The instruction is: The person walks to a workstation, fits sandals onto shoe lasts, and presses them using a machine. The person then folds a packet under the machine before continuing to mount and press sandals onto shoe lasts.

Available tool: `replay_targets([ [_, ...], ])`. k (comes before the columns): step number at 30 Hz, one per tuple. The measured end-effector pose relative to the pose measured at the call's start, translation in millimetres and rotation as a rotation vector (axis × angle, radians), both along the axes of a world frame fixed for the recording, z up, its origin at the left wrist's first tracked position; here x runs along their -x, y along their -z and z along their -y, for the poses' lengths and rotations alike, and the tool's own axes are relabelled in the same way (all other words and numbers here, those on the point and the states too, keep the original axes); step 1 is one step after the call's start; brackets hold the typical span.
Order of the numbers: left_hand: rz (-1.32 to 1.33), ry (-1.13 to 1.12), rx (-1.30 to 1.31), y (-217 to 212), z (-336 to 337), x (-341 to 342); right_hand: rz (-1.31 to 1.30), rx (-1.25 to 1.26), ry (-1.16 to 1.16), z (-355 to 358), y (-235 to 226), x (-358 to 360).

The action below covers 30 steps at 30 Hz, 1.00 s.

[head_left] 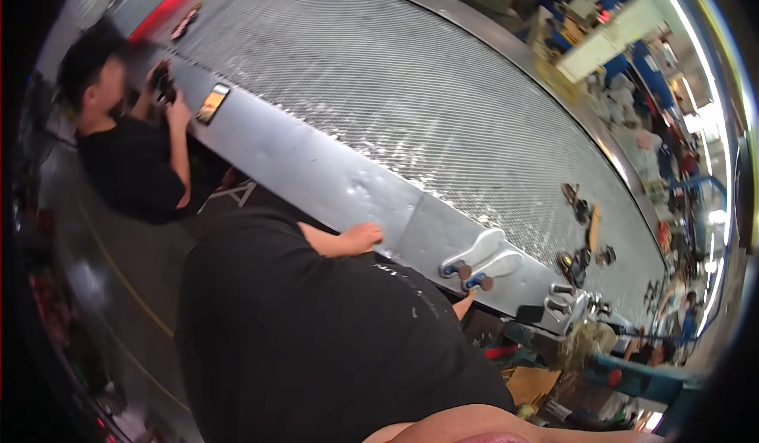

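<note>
My left hand [363, 239] rests on the near edge of a grey metal ledge [316, 154], its fingers curled in a loose fist with nothing visible in it. My right hand [466, 304] is at the ledge's edge, right by the heel end of a pair of shoe-shaped pieces. The farther piece [484, 247] and the nearer piece [500, 266] lie side by side, pale sole faces up, with blue and brown round heel ends toward me. The right fingers are mostly hidden, so whether they grip the nearer piece cannot be told.
Beyond the ledge runs a wide ribbed conveyor belt [395, 79], with dark sandals [575, 265] at its right. A phone [213, 104] lies on the ledge to the left, near a seated person [130, 150] holding a dark object. Grey metal pieces [558, 304] and green machinery [632, 368] stand right.
</note>
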<state>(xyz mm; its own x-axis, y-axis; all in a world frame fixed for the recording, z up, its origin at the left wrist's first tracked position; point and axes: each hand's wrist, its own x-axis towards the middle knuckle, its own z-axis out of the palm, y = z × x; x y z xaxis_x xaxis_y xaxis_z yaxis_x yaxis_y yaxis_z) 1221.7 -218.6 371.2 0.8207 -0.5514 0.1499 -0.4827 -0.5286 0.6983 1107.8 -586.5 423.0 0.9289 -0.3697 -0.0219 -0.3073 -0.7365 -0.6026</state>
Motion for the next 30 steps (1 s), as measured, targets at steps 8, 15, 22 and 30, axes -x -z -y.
replay_targets([
  [8, -0.311, -0.281, -0.276, -46.5, 17.6, -21.8, -0.032, -0.01, 0.027, -3.1, -8.2, -3.2],
  [15, -0.202, -0.365, -0.29, -34.8, 10.0, 16.5, -0.016, -0.206, 0.034, 4.5, -14.9, 64.5],
  [22, -0.304, -0.271, -0.516, -54.3, 55.2, 67.4, 0.006, -0.711, 0.502, 4.7, 137.0, 366.3],
  [30, -0.489, 0.536, -0.554, -33.2, 175.1, 87.5, -1.091, -0.351, 0.572, -106.8, 157.6, 695.9],
])
